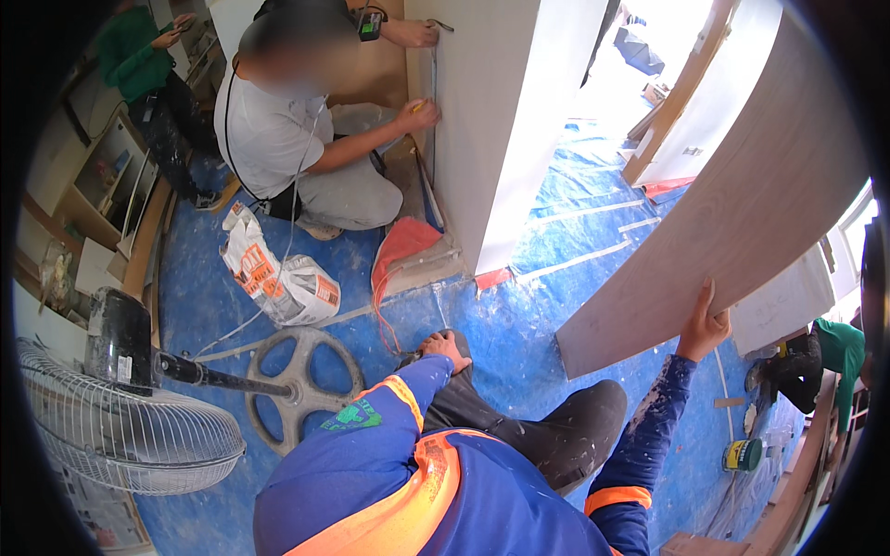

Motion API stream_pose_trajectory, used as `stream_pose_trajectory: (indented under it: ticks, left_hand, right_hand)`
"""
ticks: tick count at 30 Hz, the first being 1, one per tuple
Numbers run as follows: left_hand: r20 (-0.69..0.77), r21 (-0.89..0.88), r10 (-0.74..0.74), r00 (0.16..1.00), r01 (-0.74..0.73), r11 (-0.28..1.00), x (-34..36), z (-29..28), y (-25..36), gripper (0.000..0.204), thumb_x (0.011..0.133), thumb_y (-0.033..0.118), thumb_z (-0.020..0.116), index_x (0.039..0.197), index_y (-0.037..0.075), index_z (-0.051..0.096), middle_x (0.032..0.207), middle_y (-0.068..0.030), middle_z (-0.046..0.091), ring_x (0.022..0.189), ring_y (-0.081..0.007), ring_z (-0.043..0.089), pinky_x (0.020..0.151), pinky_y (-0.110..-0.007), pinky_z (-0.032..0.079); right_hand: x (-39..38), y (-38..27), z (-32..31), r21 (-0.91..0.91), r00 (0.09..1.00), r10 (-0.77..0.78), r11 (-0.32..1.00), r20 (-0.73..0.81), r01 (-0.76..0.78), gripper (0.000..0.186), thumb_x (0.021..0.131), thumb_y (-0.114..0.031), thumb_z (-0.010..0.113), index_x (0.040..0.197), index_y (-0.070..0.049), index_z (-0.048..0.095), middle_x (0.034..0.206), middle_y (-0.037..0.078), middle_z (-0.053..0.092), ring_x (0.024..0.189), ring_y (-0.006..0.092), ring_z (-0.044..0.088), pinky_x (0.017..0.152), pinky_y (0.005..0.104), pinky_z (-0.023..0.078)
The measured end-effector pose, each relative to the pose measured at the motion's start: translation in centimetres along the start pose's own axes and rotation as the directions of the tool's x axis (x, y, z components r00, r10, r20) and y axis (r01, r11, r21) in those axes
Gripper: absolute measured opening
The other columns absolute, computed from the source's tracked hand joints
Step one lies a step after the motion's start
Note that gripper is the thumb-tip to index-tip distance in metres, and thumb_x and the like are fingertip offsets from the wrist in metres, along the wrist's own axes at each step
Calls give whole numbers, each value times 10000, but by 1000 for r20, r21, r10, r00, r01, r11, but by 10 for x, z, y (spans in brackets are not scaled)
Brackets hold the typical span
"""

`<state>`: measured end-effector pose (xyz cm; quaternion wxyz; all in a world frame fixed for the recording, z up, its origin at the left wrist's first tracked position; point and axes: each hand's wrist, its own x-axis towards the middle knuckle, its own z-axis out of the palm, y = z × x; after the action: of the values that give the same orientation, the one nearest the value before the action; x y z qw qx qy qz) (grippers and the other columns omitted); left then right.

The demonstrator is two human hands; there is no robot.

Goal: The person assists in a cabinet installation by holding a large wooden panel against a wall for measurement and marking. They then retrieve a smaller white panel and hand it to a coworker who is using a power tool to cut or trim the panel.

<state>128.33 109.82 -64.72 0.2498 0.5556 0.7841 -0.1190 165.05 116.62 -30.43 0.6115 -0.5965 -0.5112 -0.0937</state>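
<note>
On our left we have a pedestal fan with a dark motor housing and a pale wire guard, tipped so its round grey spoked base shows, and just beyond that base a crumpled white-and-orange sack on the blue plastic floor sheet. Past the sack a crouching co-worker in a pale T-shirt reaches to the edge of a tall pale upright wall end. Nearer us, our left hand rests on our dark-trousered leg, and over to the right stands a long, flat, grey-brown wood-grain panel, leaning, its lower corner close to the floor sheet. We judge it stiff and rather heavy for its length, smooth enough to slide in a loose grip, with corners that could chip; we would take it by its long edges, one hand well apart from the other. As for the fingers, those of our left hand lie bent over the leg, and we cannot tell how far they are spread; those of our right hand pinch the panel's near long edge, one digit laid along its face and the others curled, partly hidden, at the edge
</note>
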Motion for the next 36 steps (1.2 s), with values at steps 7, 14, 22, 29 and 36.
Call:
stream_pose_trajectory:
  ticks: [7,14,22,29,36]
  left_hand:
    - [-4,11,-5,1000,5,1000,2,2,-1,986,746,684,701,1488,123,374,1464,-270,434,1305,-469,481,1035,-593,418]
    - [22,2,-2,1000,2,1000,0,-3,0,985,761,658,703,1503,113,354,1486,-280,414,1305,-476,485,1039,-595,417]
    - [14,20,-10,1000,9,1000,3,0,2,982,762,660,703,1501,114,357,1485,-277,415,1309,-470,482,1032,-595,420]
    - [12,20,-13,1000,12,1000,2,-2,3,975,760,657,704,1493,111,365,1486,-273,416,1314,-470,475,1034,-598,416]
    - [22,10,-21,1000,21,1000,2,-3,3,988,755,660,706,1498,109,358,1490,-278,408,1322,-475,464,1039,-605,410]
  right_hand:
    - [0,-1,3,-14,1000,-21,1000,8,21,340,939,-262,712,996,73,729,882,137,768,785,170,723,707,323,541]
    - [-1,-1,4,4,1000,-13,1000,-2,13,398,951,-319,707,983,77,730,856,112,756,773,133,680,706,309,534]
    - [1,0,5,2,1000,-6,1000,-7,6,408,949,-332,709,977,75,733,854,108,754,767,134,677,705,308,532]
    - [3,7,6,21,1000,1,1000,-1,-1,395,950,-315,710,978,79,730,859,99,752,765,126,665,699,305,529]
    - [5,4,9,-6,1000,-4,1000,-7,4,391,950,-312,710,977,77,731,864,98,754,774,124,665,707,303,527]
